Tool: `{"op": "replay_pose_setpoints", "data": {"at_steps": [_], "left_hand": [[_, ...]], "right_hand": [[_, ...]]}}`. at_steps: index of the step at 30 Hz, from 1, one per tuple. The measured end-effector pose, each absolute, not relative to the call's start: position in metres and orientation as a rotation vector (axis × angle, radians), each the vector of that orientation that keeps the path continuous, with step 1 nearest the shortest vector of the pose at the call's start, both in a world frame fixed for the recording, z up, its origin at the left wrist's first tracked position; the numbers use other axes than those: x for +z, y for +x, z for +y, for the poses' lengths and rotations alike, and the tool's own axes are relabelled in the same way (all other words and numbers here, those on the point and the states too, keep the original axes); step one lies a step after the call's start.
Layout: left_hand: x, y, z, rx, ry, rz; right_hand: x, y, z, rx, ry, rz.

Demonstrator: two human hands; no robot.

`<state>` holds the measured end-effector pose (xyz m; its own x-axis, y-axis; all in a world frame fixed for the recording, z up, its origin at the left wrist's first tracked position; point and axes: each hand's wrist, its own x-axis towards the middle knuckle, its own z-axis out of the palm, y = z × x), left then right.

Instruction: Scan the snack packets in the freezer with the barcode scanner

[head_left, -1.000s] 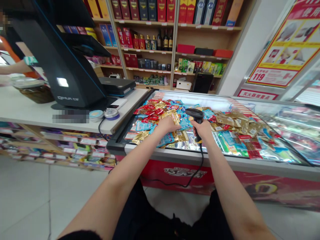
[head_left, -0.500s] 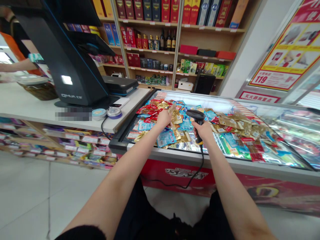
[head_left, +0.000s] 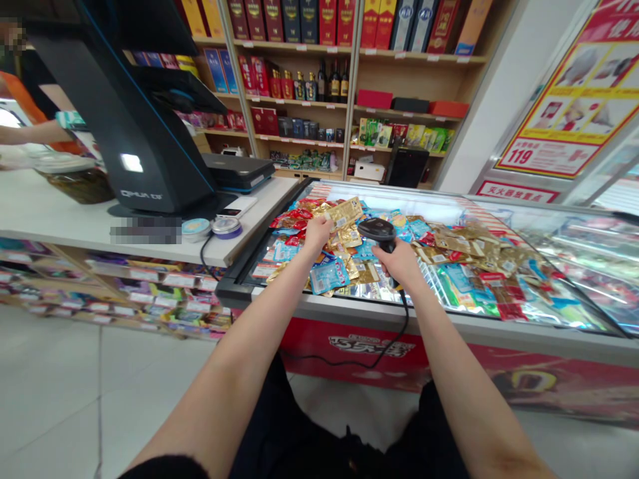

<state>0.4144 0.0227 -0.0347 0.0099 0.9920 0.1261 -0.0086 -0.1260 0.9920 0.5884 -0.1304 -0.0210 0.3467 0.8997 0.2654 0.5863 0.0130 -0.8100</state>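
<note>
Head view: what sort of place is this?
Probably a convenience store: shelves of boxed liquor, a black till terminal on the counter, and a glass-topped freezer heaped with packaged snacks.

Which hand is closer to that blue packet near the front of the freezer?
The left hand is nearer, just beyond the blue packet as seen from the person, holding a gold packet. The right hand is farther off to the packet's right, gripping a black barcode scanner.

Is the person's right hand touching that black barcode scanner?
Touching. The head view shows the right hand gripping the handle of the black barcode scanner.
</note>
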Motion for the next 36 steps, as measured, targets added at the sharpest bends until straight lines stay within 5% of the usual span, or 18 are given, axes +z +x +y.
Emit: {"op": "replay_pose_setpoints", "data": {"at_steps": [36], "left_hand": [[-0.024, 0.427, 0.010, 1.241, 1.445, 1.206]], "right_hand": [[-0.017, 0.593, -0.140, 0.479, -1.718, -1.338]]}}
